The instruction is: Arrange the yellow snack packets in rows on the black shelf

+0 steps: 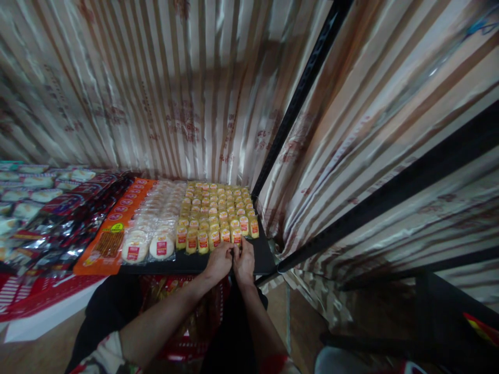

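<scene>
Both of my hands meet at the front edge of a black shelf (pixel 187 264). My left hand (pixel 219 261) and my right hand (pixel 245 259) have their fingers pinched together on a small yellow packet (pixel 236 238) with a red label, at the near end of the front row. Rows of several identical yellow packets (pixel 216 208) run back to the striped wall. To their left lie round white packs (pixel 161 246) with red labels, in stacked rows.
Orange flat packs (pixel 111 241) and dark shiny bags (pixel 62 228) fill the shelf further left. A black upright post (pixel 300 93) stands right of the packets, with black rails (pixel 390 197) beyond. A red basket (pixel 183 311) sits below my arms. A red-and-white box (pixel 42 304) is at lower left.
</scene>
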A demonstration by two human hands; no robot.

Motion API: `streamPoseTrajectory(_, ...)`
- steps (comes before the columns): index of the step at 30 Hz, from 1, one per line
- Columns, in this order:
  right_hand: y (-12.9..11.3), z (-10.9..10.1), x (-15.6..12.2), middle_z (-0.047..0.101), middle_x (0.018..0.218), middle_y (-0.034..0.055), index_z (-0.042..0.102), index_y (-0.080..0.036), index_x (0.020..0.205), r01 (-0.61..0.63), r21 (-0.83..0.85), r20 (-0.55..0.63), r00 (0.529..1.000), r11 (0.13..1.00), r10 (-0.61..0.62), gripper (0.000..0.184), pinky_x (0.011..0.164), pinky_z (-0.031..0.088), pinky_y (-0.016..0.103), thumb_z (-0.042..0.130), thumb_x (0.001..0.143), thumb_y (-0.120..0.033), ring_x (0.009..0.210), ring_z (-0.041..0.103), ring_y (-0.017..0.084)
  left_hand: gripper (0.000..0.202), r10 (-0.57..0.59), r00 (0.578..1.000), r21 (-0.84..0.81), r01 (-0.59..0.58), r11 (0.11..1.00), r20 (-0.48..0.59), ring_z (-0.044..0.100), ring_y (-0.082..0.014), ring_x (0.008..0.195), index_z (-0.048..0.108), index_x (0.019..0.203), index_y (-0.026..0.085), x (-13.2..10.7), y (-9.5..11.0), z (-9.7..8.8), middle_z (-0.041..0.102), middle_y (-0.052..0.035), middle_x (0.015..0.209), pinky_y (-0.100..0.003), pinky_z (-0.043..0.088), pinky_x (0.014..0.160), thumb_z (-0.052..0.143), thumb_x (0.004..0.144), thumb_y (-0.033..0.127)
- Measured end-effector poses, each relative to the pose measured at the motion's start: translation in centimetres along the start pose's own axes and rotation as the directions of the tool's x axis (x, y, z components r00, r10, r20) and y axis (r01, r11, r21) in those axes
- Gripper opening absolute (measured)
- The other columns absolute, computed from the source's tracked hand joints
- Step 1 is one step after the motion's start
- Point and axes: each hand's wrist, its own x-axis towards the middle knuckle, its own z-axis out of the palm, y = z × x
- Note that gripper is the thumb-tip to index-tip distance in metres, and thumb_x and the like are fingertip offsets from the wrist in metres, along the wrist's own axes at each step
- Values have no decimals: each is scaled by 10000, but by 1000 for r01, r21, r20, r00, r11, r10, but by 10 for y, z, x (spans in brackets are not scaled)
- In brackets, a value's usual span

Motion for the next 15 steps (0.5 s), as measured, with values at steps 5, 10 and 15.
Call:
streamPoseTrajectory(5, 0, -1, -2, 555, 1040, 166, 563, -127, 1176, -28, 33, 9, 1000, 999, 28, 435, 818, 470, 409, 379, 859, -361, 945, 530, 250, 374, -16, 1000, 10, 16, 1000, -5, 579, -132, 905, 639, 923, 184, -1, 2, -1, 647, -43, 980, -272, 451, 884, 397, 716, -12)
streamPoseTrajectory(10, -5, -8, -3, 526, 1108, 179, 537, -117, 1194, -26, 80, -20, 999, 996, 28, 439, 843, 467, 404, 406, 845, -348, 1003, 514, 248, 362, -2, 1000, 24, 2, 1000, 3, 573, -141, 949, 645, 918, 178, -4, 7, -1, 646, -46, 986, -282, 431, 916, 399, 728, -7)
streamPoseTrajectory(15, -12, -13, -10, 479, 1172, 184, 527, -122, 1183, -63, 152, -55, 996, 986, 72, 448, 772, 506, 356, 434, 829, -378, 1019, 502, 236, 351, -7, 1000, 43, 7, 999, -3, 576, -152, 971, 653, 914, 158, -10, 11, -2, 648, -69, 1005, -277, 428, 921, 398, 738, -6)
